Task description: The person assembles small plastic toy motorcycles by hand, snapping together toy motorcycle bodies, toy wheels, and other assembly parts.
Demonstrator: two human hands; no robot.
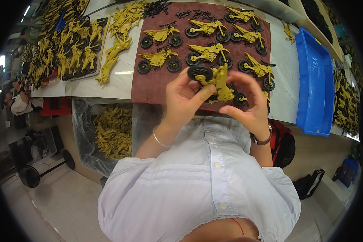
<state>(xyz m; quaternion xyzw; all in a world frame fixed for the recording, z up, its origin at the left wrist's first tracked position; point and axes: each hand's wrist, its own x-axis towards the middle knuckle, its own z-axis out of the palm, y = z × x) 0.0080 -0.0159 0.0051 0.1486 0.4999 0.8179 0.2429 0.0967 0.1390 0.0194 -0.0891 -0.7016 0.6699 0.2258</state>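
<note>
My left hand is closed on a yellow plastic toy motorcycle, its thumb pressed against the body. One black spoked wheel of this toy faces up by the fingers. My right hand curves round the toy's other side, thumb and fingers apart, the fingers slightly blurred; I see nothing gripped in it. Beneath both hands lies a dark red cloth bearing rows of similar toy motorcycles. One more toy motorcycle is partly hidden behind my right hand.
Small black parts lie at the cloth's far edge. Yellow bodies are heaped to the left, beside a tray of wheeled toys. A plastic-lined container of yellow pieces stands below the table. A blue tray sits at right.
</note>
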